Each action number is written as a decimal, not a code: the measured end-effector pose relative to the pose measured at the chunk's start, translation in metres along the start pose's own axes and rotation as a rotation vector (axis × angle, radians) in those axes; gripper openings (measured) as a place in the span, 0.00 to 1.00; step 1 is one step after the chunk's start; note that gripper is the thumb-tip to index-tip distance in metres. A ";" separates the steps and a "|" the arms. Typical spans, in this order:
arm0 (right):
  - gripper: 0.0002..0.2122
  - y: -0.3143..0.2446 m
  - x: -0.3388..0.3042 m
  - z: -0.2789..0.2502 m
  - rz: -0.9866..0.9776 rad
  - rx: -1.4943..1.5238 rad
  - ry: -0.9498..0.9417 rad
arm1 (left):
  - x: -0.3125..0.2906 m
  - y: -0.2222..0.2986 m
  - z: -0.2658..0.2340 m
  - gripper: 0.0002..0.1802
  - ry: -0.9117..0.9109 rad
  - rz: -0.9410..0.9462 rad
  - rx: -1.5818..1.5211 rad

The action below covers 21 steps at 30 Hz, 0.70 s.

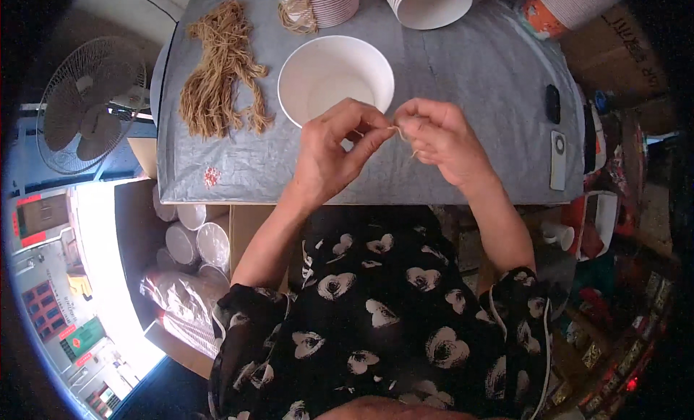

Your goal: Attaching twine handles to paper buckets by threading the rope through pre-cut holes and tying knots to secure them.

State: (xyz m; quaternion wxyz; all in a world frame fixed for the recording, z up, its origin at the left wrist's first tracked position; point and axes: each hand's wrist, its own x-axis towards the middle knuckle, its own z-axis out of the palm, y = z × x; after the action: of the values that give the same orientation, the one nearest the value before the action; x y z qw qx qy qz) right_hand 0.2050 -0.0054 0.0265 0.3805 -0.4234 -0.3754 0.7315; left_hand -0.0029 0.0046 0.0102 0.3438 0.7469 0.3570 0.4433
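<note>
My left hand and my right hand meet over the near side of the table. Between their fingertips runs a thin tan string, pinched by both hands, with a loose end hanging by my right fingers. Whether it is knotted cannot be made out. Just beyond the hands stands a large white paper tub, its open mouth facing up; my left fingers cover part of its near rim. A bundle of tan strings lies to the left on the grey table cover.
Stacked tubs with string netting and another white stack stand at the far edge. Small red-and-white bits lie front left. A black object and white remote lie right. A fan stands left, above wrapped tubs.
</note>
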 end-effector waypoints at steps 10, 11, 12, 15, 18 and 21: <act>0.05 0.012 -0.005 0.001 -0.594 -0.547 0.225 | 0.006 -0.003 -0.011 0.11 -0.066 -0.618 -0.756; 0.06 0.013 -0.005 0.006 -0.654 -0.647 0.249 | 0.006 -0.002 -0.009 0.10 -0.050 -0.618 -0.761; 0.08 0.014 -0.005 0.010 -0.713 -0.746 0.274 | 0.006 -0.001 -0.008 0.10 -0.036 -0.618 -0.766; 0.09 0.018 -0.004 0.016 -0.734 -0.753 0.287 | 0.005 -0.002 -0.005 0.09 -0.056 -0.608 -0.729; 0.08 0.021 -0.002 0.017 -0.769 -0.763 0.287 | 0.006 0.000 -0.003 0.07 -0.040 -0.600 -0.723; 0.07 0.023 -0.001 0.017 -0.781 -0.747 0.280 | 0.005 -0.001 -0.003 0.07 -0.046 -0.584 -0.691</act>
State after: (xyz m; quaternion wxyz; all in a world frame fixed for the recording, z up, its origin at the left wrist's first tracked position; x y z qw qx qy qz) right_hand 0.1841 -0.0197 0.0129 0.4938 -0.4517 -0.6840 0.2902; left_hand -0.0041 0.0098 0.0123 0.6916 0.4659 0.3760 0.4040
